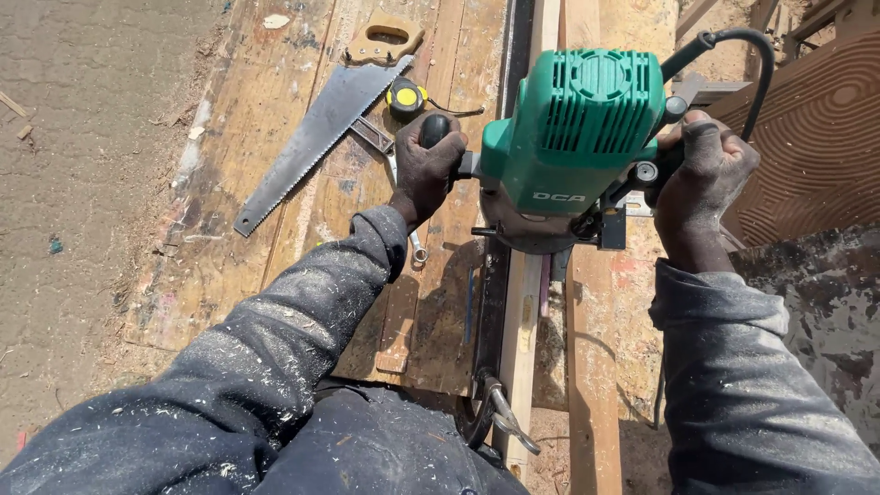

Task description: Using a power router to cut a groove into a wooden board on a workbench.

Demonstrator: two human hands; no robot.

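Both hands, left hand [426, 170] and right hand [701, 174], grip our green router [577, 128] on the wooden strip [522, 312]; next, we judge, steady guiding along it.

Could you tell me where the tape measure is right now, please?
In the head view, the yellow-and-black tape measure lies on the workbench, beside the handsaw, just beyond the left hand.

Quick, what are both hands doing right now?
Left hand: closed around the black side handle of the green router.
Right hand: closed around the router's other handle.
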